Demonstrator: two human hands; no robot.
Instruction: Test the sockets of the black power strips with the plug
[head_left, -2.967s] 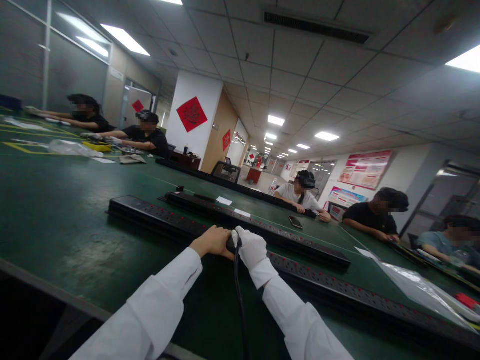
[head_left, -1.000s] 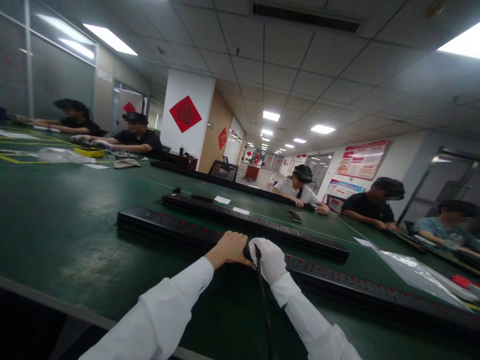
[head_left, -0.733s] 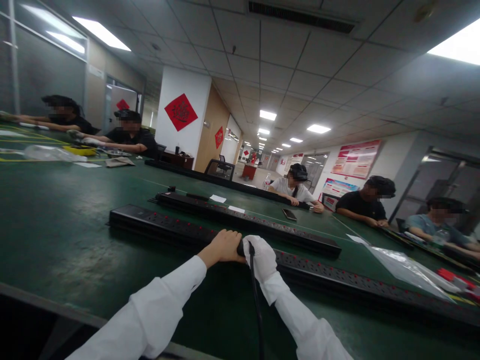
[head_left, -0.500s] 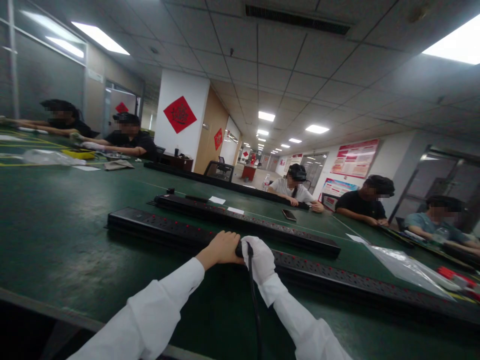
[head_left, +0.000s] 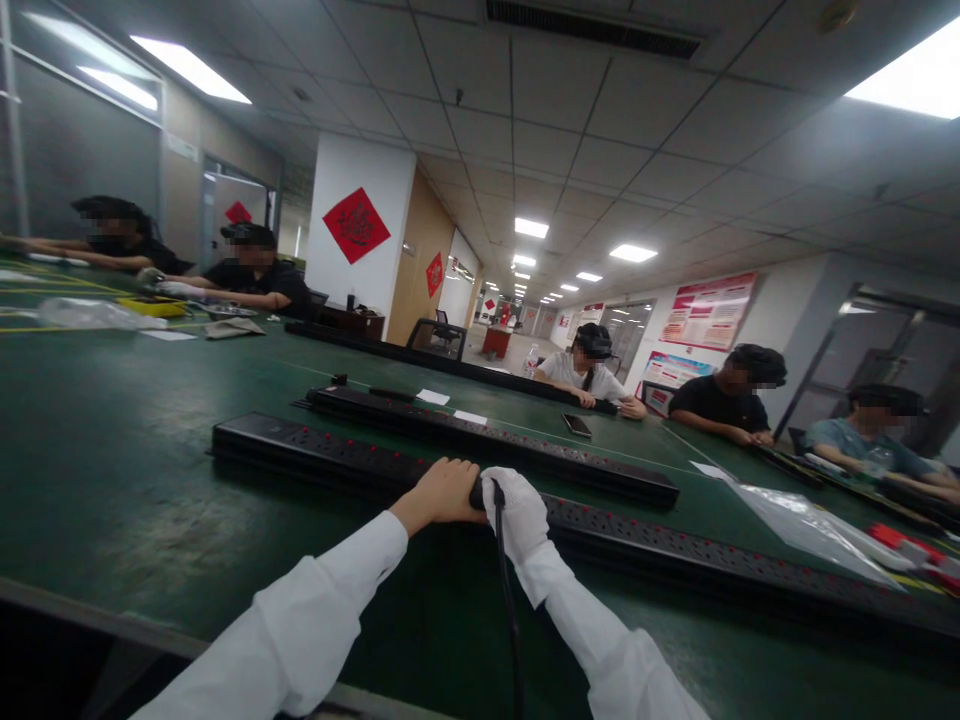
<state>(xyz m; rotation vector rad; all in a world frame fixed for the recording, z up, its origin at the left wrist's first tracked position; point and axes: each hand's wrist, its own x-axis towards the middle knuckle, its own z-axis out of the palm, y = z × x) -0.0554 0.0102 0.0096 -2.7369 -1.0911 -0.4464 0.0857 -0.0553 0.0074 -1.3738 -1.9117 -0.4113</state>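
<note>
A long black power strip [head_left: 660,546] with rows of sockets and small red marks lies across the green table in front of me. My left hand [head_left: 445,490], bare, is wrapped over the strip near its middle, thumb on the near side. Beside it, my right hand [head_left: 517,508], in a white glove, grips a black plug [head_left: 478,492] against the strip's top. From the plug a black cable [head_left: 510,612] hangs toward me over the table. The plug's pins are hidden, so how far it sits in a socket cannot be seen.
Behind lies a second power strip [head_left: 495,440], with white paper slips [head_left: 433,397] and a phone [head_left: 577,425] near it. Another long black strip [head_left: 450,366] is farther back. A clear plastic bag [head_left: 810,525] lies right. Several people sit around the table [head_left: 135,470].
The view has shifted very slightly. Both hands stay in place on the strip and the plug.
</note>
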